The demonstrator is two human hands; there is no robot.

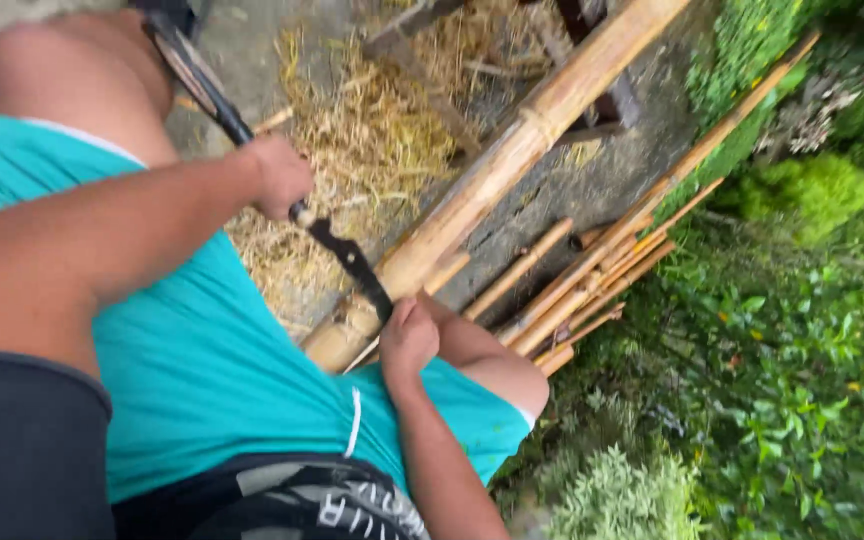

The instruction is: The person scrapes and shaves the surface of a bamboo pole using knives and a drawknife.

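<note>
I sit in teal shorts with a thick bamboo pole [512, 150] slanting up from my lap toward the top right. A long dark blade [352, 262] lies across the pole's lower end. My left hand [277, 175] is closed around the blade's handle end, whose dark shaft runs on past my left knee. My right hand [407, 335] is closed on the blade's other end, right beside the pole's butt [342, 340].
Pale bamboo shavings [372, 130] are heaped on the concrete ground beyond my knees. A bundle of thin bamboo sticks [592, 280] lies to the right of the pole. Dense green plants [782, 350] fill the right side. Dark wooden pieces [592, 60] stand at the top.
</note>
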